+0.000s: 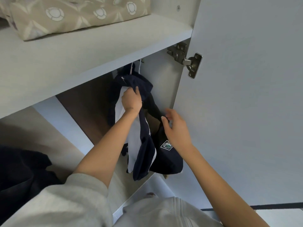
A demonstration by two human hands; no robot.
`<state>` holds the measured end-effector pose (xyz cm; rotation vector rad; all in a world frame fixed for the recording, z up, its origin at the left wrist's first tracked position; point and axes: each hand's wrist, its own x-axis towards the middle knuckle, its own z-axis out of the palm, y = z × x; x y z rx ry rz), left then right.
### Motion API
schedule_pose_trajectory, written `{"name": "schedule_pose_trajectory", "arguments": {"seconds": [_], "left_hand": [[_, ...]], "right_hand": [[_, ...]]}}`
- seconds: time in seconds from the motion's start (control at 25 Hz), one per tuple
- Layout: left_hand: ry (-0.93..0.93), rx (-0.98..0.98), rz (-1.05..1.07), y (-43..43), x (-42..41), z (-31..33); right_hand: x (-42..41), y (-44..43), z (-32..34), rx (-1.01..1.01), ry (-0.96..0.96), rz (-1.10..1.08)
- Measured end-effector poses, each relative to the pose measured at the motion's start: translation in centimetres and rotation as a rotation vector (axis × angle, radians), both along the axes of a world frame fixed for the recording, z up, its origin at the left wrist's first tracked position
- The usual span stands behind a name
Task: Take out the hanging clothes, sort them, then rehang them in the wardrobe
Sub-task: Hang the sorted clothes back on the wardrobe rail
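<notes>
Navy and white fabric makes up the zip jacket [144, 154], which hangs inside the open wardrobe on a pale hanger whose hook [132, 68] rises from its collar into the shadow overhead. A diamond-shaped badge [166, 145] shows on the jacket's dark right-hand panel, and white stripes run down the fold in front.

The left hand [131, 100] is curled tight round a bunch of the jacket's navy cloth just below the collar, with the white panel running under its wrist. The right hand [176, 128] is at the jacket's right edge, just above the badge, with fingers loose and spread and holding nothing. Its thumb lies against the dark fabric, though I cannot tell whether it presses. Both forearms are bare, coming out of grey sleeves [65, 202] below the jacket.

Directly above the jacket runs a white shelf [82, 59], and on it lies folded beige bedding [73, 13] with a pale round pattern. To the right of the jacket stands the open white door [246, 95], fixed by a metal hinge [185, 59] up and to the right of the collar. Well to the lower left of the jacket lies a heap of dark clothing [21, 171].
</notes>
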<state>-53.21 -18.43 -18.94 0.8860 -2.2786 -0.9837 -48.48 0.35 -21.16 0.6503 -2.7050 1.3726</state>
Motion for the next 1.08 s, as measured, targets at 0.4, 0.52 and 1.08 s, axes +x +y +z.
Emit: {"name": "schedule_pose_trajectory", "arguments": {"seconds": [0.4, 0.52, 1.08], "left_hand": [[-0.129, 0.215, -0.218, 1.4, 0.9, -2.0], [-0.175, 0.3, -0.241, 2.5, 4.6, -3.1], [-0.27, -0.064, 0.416, 18.8, 36.4, -3.7]], "right_hand": [[0.0, 0.5, -0.6, 0.038, -0.131, 0.019], [0.7, 1.3, -0.7, 0.111, -0.162, 0.07], [15.5, 10.3, 1.3, 0.18, -0.102, 0.686]]}}
